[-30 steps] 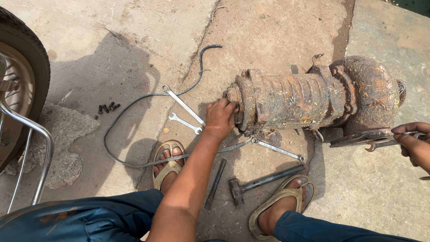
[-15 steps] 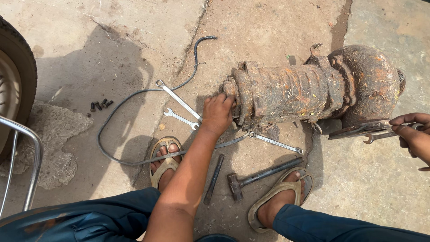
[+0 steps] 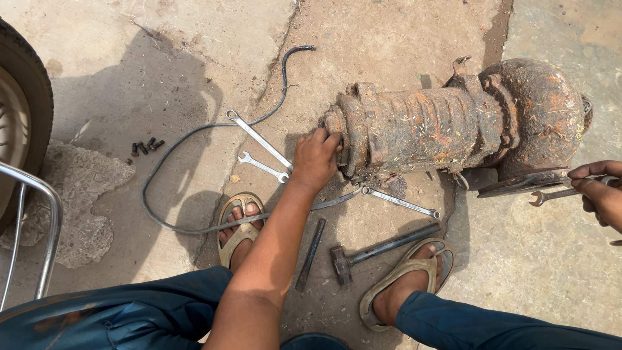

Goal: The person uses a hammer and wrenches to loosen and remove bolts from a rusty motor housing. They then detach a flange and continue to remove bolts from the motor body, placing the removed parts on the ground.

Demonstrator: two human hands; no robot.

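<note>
Rusty pump motor [image 3: 453, 126] lies on its side on the concrete ground [image 3: 162, 58] just beyond our sandalled feet. Our left hand [image 3: 315, 159] grips its near end, fingers curled against the flange. Our right hand [image 3: 602, 194], at the motor's far domed end, is clenched around a small spanner [image 3: 557, 194]. Below the motor lie a hammer [image 3: 379, 253], a chisel [image 3: 311, 253] and a ring spanner [image 3: 400, 201]; two more spanners [image 3: 262, 155] and a black cable [image 3: 162, 214] sit beside its near end.
</note>
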